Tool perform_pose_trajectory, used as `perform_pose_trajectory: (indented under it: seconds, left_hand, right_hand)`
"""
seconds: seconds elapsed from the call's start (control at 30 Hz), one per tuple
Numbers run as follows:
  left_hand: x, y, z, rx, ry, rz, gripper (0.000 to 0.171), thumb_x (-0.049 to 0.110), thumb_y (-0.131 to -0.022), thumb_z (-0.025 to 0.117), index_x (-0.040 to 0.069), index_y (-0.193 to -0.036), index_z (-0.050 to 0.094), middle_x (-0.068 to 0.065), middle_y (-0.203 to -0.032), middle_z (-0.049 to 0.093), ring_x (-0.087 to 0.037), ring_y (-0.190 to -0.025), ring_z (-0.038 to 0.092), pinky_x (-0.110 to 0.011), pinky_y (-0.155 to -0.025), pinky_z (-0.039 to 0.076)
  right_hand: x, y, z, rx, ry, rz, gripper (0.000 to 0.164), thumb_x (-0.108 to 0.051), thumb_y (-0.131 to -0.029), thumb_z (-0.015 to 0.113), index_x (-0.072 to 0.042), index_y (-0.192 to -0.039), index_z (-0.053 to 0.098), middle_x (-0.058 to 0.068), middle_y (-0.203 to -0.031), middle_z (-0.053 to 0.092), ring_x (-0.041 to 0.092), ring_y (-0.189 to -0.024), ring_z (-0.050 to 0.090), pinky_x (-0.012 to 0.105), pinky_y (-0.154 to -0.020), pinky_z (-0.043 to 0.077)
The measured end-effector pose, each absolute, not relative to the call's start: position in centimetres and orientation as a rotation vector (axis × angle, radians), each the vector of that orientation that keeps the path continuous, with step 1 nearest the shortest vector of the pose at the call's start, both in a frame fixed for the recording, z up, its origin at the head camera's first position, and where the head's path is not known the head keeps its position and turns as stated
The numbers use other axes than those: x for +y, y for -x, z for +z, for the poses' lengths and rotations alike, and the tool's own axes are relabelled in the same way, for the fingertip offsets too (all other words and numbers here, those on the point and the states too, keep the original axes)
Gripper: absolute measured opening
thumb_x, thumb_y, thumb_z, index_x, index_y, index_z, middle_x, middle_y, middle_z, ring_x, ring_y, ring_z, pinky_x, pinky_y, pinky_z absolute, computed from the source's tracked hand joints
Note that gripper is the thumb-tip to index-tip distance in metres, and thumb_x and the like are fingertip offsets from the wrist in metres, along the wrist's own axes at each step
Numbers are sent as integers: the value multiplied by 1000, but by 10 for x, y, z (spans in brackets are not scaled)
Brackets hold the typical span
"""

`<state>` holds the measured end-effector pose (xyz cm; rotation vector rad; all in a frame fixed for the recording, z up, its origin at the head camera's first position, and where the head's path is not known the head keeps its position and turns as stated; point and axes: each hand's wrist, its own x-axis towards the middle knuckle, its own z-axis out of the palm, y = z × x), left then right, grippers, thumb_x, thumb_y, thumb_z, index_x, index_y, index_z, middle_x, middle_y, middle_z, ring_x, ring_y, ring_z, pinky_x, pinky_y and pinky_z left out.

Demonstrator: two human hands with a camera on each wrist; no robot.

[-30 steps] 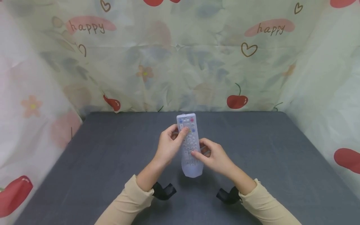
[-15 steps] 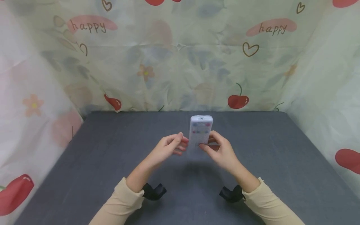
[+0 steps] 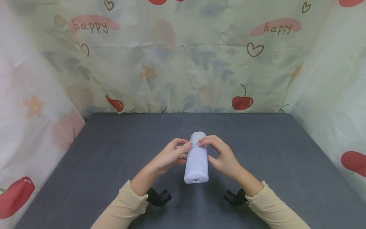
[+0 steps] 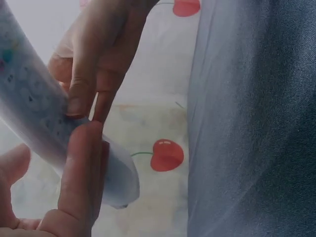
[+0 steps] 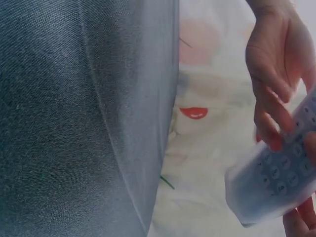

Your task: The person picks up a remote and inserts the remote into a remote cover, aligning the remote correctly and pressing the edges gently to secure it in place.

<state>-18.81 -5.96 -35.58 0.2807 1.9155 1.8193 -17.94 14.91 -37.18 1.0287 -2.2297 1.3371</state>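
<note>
A remote control (image 3: 196,162) in a translucent cover is held above the table, its plain white back toward the head camera. One end points toward the person. My left hand (image 3: 171,154) grips its left edge, thumb on the back and fingers at the side and below. On the other side, my right hand (image 3: 221,156) grips it with fingertips on the back and the thumb at the right edge. The button side of the remote (image 4: 32,96) faces the left wrist camera. Loose cover extends past the buttons at one end of the remote (image 5: 276,182) in the right wrist view.
The dark grey table (image 3: 114,143) lies beneath both hands. Printed fabric (image 3: 183,63) with cherries and hearts walls the back and both sides. A black strap piece (image 3: 158,197) sits at the left wrist, and another black strap piece (image 3: 235,197) at the right.
The remote has turned from buttons up to back up. Half a second ago my left hand was off it while the right held it; now both hands grip it, lower and nearer the person.
</note>
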Motion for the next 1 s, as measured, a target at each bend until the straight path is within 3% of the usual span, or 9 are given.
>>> perform_pose_trajectory:
  seconds: [0.13, 0.23, 0.4, 0.57, 0.67, 0.83, 1.0]
  left_hand:
    - [-59, 187, -355, 1942, -273, 1852, 56, 25, -94, 56, 2, -136, 26, -26, -122, 57, -21, -97, 65, -37, -87, 53]
    - [-57, 187, -356, 1964, -249, 1892, 60, 19, -91, 61, 6, -138, 25, -23, -119, 60, -18, -94, 64, -40, -89, 52]
    - [-55, 186, -356, 1979, -250, 1957, 67, 12, -88, 64, 7, -140, 22, -21, -117, 59, -17, -90, 64, -44, -88, 52]
    - [-55, 186, -356, 1979, -284, 2022, 67, 4, -86, 63, 1, -141, 25, -23, -123, 54, -22, -93, 67, -43, -86, 53]
    - [-55, 185, -359, 2008, -325, 2011, 63, 4, -86, 63, 0, -139, 30, -24, -125, 53, -25, -96, 67, -41, -85, 54]
    - [-54, 184, -362, 2052, -378, 1966, 56, 6, -87, 63, 3, -136, 36, -23, -129, 52, -30, -101, 66, -39, -87, 53]
    - [-53, 183, -362, 2088, -382, 1960, 53, 7, -87, 64, 4, -134, 39, -20, -128, 53, -31, -104, 64, -41, -88, 52]
  right_hand:
    - [148, 178, -370, -2299, -963, 1254, 38, 14, -73, 69, -8, -102, 60, 10, -116, 57, 15, -111, 50, 22, -93, 47]
    - [146, 178, -369, -2333, -884, 1201, 40, 11, -70, 73, -8, -103, 60, 11, -120, 54, 22, -113, 48, 33, -90, 49]
    - [145, 178, -368, -2385, -766, 1242, 52, 10, -70, 74, -3, -116, 52, 19, -128, 42, 30, -119, 43, 49, -95, 46]
    - [148, 180, -365, -2401, -688, 1523, 49, 8, -83, 60, 0, -127, 39, 21, -128, 42, 35, -110, 56, 42, -88, 52]
    - [147, 181, -363, -2408, -672, 1688, 45, 2, -90, 55, 1, -130, 35, 23, -123, 48, 29, -97, 62, 35, -80, 56]
    - [143, 183, -362, -2445, -620, 1743, 47, -6, -90, 60, 1, -129, 34, 24, -110, 56, 7, -83, 63, 34, -71, 56]
    - [142, 181, -361, -2401, -602, 1767, 41, -2, -89, 60, 4, -123, 37, 26, -103, 57, 2, -78, 62, 32, -67, 56]
